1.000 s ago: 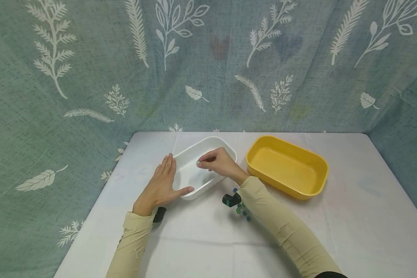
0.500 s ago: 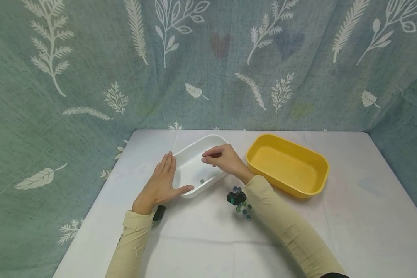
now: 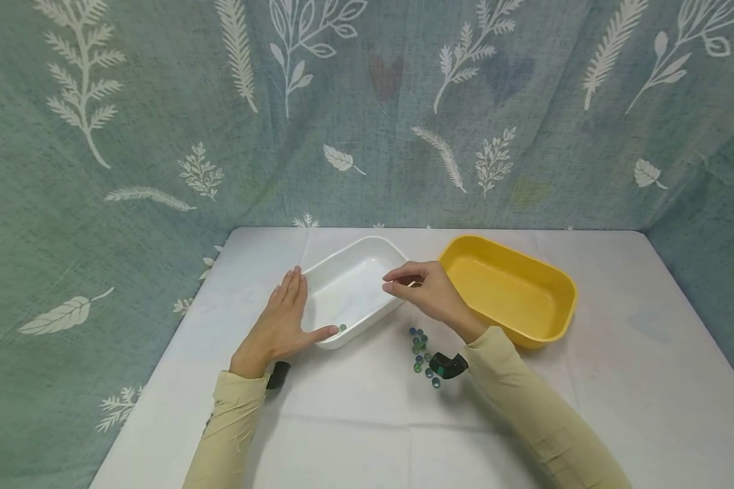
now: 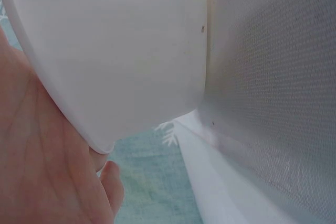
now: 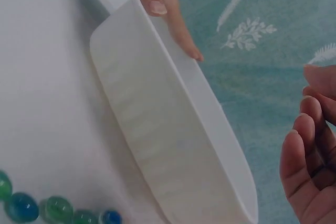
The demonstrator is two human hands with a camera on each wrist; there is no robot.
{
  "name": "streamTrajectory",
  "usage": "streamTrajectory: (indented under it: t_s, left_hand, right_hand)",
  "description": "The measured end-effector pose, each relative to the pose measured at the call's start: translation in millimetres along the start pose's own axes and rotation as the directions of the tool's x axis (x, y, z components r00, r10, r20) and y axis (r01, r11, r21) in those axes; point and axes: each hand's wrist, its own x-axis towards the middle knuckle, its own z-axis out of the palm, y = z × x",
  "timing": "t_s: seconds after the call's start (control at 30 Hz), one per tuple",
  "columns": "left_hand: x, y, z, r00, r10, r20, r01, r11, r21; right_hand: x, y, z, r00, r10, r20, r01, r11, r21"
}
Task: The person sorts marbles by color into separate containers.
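My left hand [image 3: 279,324] rests on the near-left end of a white tray [image 3: 367,246], its fingers straight along the rim and the thumb over the near side. Its palm lies against the tray wall [image 4: 121,51] in the left wrist view. One small greenish marble [image 3: 342,327] sits inside the tray, close to the left thumb. Over the tray's right rim hovers my right hand [image 3: 431,292], fingers loosely bent, with nothing seen between thumb and fingertips. Several blue and green glass marbles [image 3: 418,348] lie on the cloth below it; some [image 5: 58,209] show in the right wrist view.
A yellow tray [image 3: 565,299] stands to the right of the white one, partly behind my right hand. White cloth [image 3: 355,428] covers the table. A green leaf-patterned curtain [image 3: 379,163] hangs behind and at the sides. Each wrist wears a dark camera [image 3: 448,365].
The right hand has let go of a marble into the white tray and moved right toward the rim. The marble has rolled nearer the left thumb. The left hand stays put.
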Motion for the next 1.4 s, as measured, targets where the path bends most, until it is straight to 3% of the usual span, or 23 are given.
streamTrajectory:
  t_s: [0.7,1.03,1.4]
  left_hand:
    - [0.5,-0.9,0.5,1.0,0.009,-0.007,-0.009,1.0,0.003]
    - [-0.5,-2.2,3.9,1.0,0.012,-0.006,-0.012,1.0,-0.005]
    - [1.4,-0.6,1.0,1.0,0.015,-0.011,-0.015,1.0,-0.003]
  right_hand:
    - [-59.4,26,-22,0.999,0.013,-0.047,-0.016,0.998,-0.055]
    - [-81.6,43,-26,0.992,0.113,-0.052,-0.117,0.988,-0.099]
    - [-95.3,53,-24,0.988,0.124,-0.093,-0.133,0.985,-0.107]
